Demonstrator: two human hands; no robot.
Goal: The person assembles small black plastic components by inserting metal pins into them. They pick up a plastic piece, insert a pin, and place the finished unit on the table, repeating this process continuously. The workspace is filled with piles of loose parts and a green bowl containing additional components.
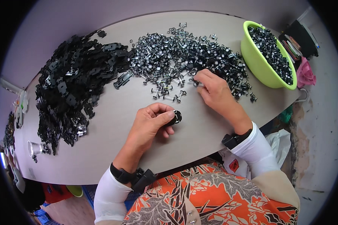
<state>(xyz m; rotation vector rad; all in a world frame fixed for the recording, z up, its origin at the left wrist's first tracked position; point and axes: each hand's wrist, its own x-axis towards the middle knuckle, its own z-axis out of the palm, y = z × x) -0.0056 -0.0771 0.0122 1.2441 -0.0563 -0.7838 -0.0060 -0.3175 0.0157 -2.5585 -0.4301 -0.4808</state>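
Observation:
My left hand point(152, 122) is closed above the table, thumb pressed on a small black plastic part point(178, 117) that looks like a toy car chassis; its far end sticks out past the thumb. At the near edge of a heap of wheel axles point(154, 52), my right hand point(216, 91) pinches with thumb and index finger. A small black wheel point(195, 83) shows at those fingertips; the rest of that piece is hidden. Several loose axles point(169, 98), short silver rods with a black wheel at each end, lie between the hands and the heap.
A large heap of black plastic parts point(69, 86) covers the table's left side. On the right stands a lime-green basin point(251, 62) full of wheel axles. A clear plastic cup point(33, 148) lies near the left edge. Beyond the right edge are a pink bag point(306, 73) and stacked books point(292, 47).

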